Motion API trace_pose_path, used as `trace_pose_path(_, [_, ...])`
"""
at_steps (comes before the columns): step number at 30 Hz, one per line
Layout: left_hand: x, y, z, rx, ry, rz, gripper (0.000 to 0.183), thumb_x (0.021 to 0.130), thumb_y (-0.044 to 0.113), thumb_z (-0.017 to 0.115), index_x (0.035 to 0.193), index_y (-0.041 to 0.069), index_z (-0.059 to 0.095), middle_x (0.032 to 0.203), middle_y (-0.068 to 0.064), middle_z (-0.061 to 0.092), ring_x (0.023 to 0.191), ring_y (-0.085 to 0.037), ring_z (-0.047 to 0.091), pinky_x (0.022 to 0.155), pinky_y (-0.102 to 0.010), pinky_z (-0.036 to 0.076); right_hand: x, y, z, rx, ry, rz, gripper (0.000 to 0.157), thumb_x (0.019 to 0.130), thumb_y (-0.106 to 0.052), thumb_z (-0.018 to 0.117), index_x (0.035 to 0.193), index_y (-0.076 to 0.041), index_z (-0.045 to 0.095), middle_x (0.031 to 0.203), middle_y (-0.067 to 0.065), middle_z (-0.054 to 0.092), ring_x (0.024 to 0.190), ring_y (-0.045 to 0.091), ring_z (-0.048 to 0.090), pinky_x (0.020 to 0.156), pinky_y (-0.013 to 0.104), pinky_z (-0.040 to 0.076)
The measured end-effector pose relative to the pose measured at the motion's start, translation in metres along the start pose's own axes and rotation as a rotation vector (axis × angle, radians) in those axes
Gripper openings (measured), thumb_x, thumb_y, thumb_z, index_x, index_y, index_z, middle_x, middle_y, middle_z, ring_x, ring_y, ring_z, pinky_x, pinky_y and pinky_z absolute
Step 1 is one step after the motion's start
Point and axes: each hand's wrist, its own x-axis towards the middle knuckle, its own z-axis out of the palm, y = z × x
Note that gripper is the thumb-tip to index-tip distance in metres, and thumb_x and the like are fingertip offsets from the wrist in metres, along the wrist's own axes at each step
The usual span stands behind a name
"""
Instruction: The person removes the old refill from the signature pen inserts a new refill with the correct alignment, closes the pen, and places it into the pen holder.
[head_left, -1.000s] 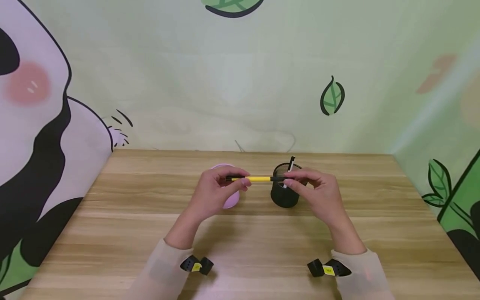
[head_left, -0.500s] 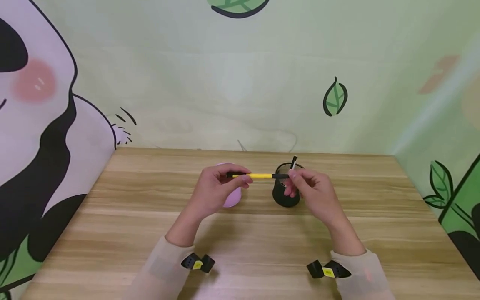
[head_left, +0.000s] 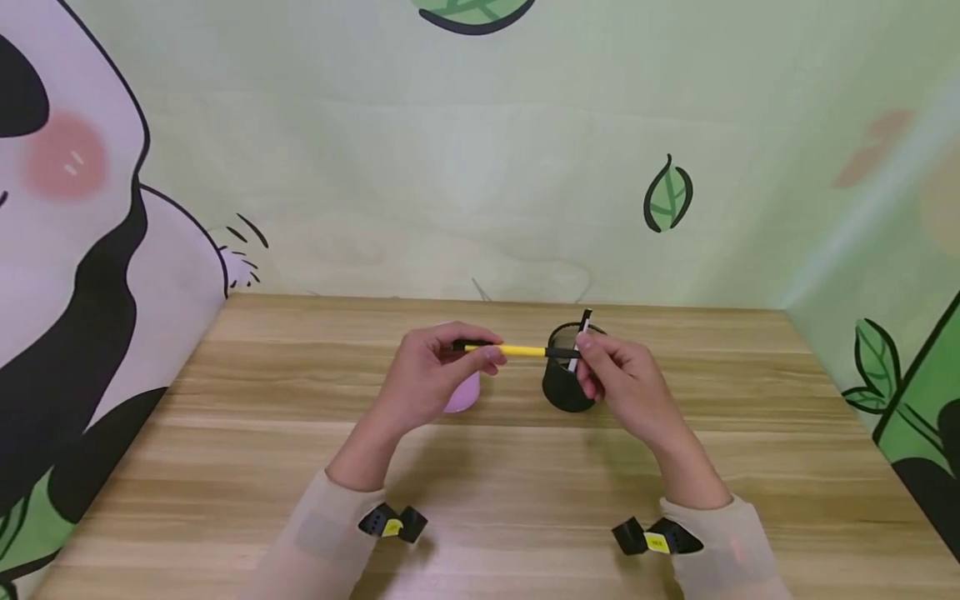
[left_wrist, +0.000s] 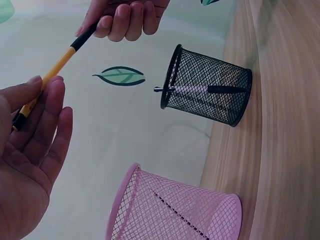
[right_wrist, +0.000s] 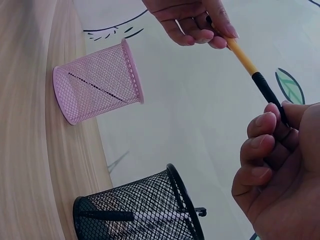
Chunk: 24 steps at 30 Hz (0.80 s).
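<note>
A yellow pen with black ends is held level in the air between both hands. My left hand pinches its yellow barrel near the left end, thumb against fingers. With thumb and curled fingers, my right hand grips the black section at the other end. Behind the right hand stands a black mesh pen holder with a white-and-black pen leaning inside. Behind the left hand is a pink mesh pen holder, mostly covered by that hand in the head view; no pen shows in it.
Both holders stand on a wooden table towards its far edge. A backdrop printed with a panda and leaves rises behind it. Small black cameras are strapped to both sleeves.
My right hand's fingers have shifted from a straighter pinch to a more curled grip on the pen's black end. My left hand keeps its hold; the pen stays nearly level.
</note>
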Motion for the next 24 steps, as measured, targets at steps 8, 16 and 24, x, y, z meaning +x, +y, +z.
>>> trace_pose_path(8, [0.0027, 0.0028, 0.0016, 0.005, -0.008, -0.041, 0.014, 0.097, 0.005, 0.07, 0.109, 0.003, 0.077, 0.096, -0.015, 0.078, 0.081, -0.018, 0.075, 0.079, -0.033, 0.063, 0.0008, 0.0009, -0.0025, 0.022, -0.008, 0.012, 0.045, 0.111, -0.025, 0.049, 0.077, 0.002, 0.059, 0.065, 0.001, 0.054, 0.058, 0.011, 0.049, 0.053, 0.023, 0.045])
trace_pose_path(16, [0.0023, 0.0019, 0.0048, 0.031, 0.011, -0.024, 0.012, 0.097, 0.003, 0.07, 0.107, 0.002, 0.077, 0.093, -0.015, 0.078, 0.079, -0.019, 0.076, 0.077, -0.034, 0.063, -0.0003, 0.0035, -0.0028, 0.036, 0.005, 0.017, 0.043, 0.111, -0.024, 0.05, 0.078, 0.003, 0.059, 0.066, 0.0, 0.054, 0.06, 0.01, 0.049, 0.053, 0.022, 0.046])
trace_pose_path(24, [0.0013, 0.0023, 0.0071, 0.039, 0.037, -0.001, 0.012, 0.097, 0.002, 0.069, 0.106, 0.002, 0.078, 0.093, -0.014, 0.078, 0.079, -0.019, 0.076, 0.077, -0.034, 0.063, -0.0005, 0.0003, -0.0026, 0.042, 0.032, 0.036, 0.043, 0.11, -0.023, 0.053, 0.08, 0.007, 0.06, 0.066, -0.001, 0.056, 0.061, 0.01, 0.051, 0.055, 0.024, 0.048])
